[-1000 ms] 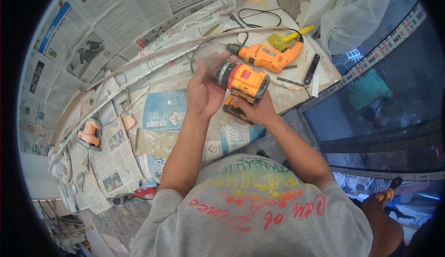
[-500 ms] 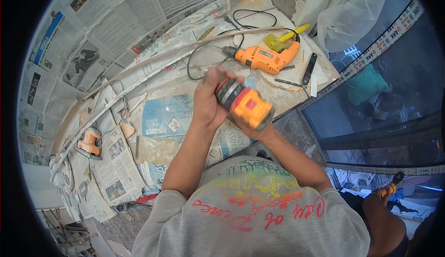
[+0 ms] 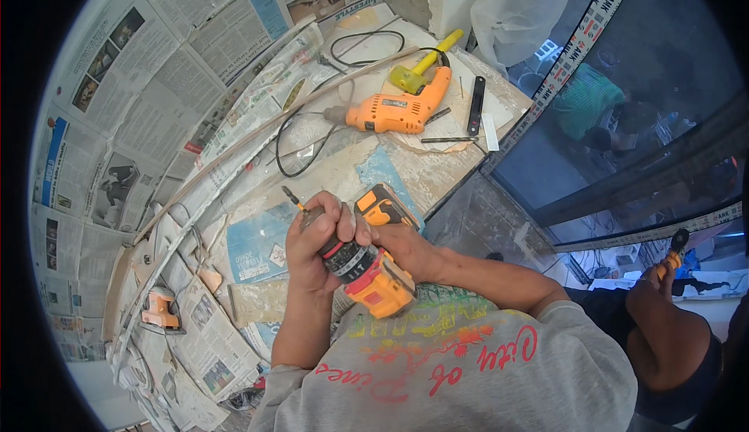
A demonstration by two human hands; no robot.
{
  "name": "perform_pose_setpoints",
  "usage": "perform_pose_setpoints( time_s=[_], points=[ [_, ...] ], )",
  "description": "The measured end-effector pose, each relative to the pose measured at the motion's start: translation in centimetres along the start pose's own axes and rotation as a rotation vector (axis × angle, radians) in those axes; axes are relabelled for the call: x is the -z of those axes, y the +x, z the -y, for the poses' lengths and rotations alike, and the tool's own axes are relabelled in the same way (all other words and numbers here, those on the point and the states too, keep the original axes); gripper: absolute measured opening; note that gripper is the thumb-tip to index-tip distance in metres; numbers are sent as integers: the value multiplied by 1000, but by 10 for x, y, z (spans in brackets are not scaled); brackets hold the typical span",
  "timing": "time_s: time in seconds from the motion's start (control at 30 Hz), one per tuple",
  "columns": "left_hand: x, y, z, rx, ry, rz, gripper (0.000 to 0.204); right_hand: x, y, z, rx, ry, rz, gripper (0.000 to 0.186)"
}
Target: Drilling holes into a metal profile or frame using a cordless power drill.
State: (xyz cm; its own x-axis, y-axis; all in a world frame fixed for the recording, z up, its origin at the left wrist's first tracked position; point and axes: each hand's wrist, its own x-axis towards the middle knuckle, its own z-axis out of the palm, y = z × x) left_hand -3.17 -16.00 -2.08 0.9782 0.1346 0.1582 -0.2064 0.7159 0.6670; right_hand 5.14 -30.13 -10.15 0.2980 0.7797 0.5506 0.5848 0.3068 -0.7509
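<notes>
My left hand is closed around the chuck end of a yellow-and-black cordless drill with a red collar. A short bit points up and away from me past my left fingers. My right hand grips the drill's handle, partly hidden behind its body; the battery shows beyond it. Past them on the covered worktable lie an orange corded drill with a looped black cable, a yellow tool, a black flat tool and a long dark bit.
An orange power tool lies among newspaper and long strips at left. Newspaper covers the wall. A glass panel stands at right beside translucent plastic sheeting. Another person's hand holds an orange-and-black tool at lower right.
The cordless drill has come down toward my body and tipped, and its bit now shows past my left fingers. The view has shifted, so the worktable sits further left in the picture.
</notes>
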Motion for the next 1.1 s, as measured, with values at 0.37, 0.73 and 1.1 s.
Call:
perform_pose_setpoints(
  time_s=[0.37,0.73,1.1],
  points=[
    [15,39,10,-194,-75,-122,19,9,9,-27,-26,-149,-180,38],
    [28,33,-23,-38,154,-422,18,8,21,14,-254,220,-5,46],
    [10,-7,-50,330,527,-874,18,3,31,8,-26,-545,152,45]
  ],
)
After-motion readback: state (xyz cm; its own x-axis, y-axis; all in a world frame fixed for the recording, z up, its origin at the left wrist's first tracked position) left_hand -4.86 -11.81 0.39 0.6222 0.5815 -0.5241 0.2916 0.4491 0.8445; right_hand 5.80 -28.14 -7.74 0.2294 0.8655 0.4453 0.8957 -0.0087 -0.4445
